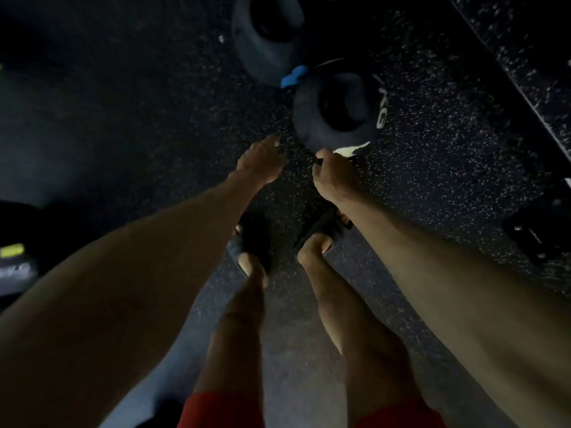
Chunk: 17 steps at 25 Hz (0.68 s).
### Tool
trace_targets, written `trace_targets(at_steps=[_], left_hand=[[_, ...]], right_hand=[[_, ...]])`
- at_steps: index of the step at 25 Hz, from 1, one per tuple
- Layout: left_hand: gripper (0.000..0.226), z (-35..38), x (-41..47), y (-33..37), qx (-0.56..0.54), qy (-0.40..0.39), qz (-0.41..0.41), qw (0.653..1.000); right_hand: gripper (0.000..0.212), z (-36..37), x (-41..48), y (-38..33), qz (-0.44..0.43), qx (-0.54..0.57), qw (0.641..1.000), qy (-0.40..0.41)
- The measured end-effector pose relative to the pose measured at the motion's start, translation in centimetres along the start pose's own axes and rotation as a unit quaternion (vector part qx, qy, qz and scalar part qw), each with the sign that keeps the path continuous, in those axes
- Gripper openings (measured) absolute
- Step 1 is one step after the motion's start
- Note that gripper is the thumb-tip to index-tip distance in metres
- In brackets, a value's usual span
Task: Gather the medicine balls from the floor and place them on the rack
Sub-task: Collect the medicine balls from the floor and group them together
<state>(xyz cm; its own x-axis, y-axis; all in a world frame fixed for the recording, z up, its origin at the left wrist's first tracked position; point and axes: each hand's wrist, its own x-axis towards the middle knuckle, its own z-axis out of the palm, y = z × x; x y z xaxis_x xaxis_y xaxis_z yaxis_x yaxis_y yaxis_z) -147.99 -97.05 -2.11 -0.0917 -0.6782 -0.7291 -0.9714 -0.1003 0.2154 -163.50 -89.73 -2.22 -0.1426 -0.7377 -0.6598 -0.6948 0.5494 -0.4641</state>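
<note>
Two black medicine balls with cut-out handles lie on the speckled rubber floor. The nearer ball (336, 109) carries white "KG" lettering and a white patch at its near edge. The farther ball (265, 35) has a blue patch. My left hand (261, 159) hangs just left of the nearer ball with loosely curled fingers and holds nothing. My right hand (335, 174) is at that ball's near edge by the white patch. Its fingers are curled under, and whether they grip the ball is hidden.
A third dark ball with a yellow-green label (12, 251) sits at the left edge. A dark metal base with bolts (537, 239) stands at the right, and a long mat edge (525, 94) runs diagonally above it. My feet in black slides (253, 242) stand below the hands.
</note>
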Motion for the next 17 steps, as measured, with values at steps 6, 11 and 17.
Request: trace_targets(at_steps=[6, 11, 17], left_hand=[[0.036, -2.7, -20.2, -9.2, -0.109, -0.002, -0.099, 0.989], [0.033, 1.4, -37.5, -17.4, -0.209, 0.043, -0.192, 0.958], [0.032, 15.0, -61.0, -27.2, -0.327, 0.141, -0.269, 0.895]], right_hand=[[0.034, -0.7, -15.8, -11.4, -0.127, -0.140, 0.975, -0.117], [0.031, 4.9, -29.4, -16.7, -0.222, -0.305, 0.905, -0.197], [0.034, 17.1, -49.3, -18.3, -0.345, -0.433, 0.793, -0.255]])
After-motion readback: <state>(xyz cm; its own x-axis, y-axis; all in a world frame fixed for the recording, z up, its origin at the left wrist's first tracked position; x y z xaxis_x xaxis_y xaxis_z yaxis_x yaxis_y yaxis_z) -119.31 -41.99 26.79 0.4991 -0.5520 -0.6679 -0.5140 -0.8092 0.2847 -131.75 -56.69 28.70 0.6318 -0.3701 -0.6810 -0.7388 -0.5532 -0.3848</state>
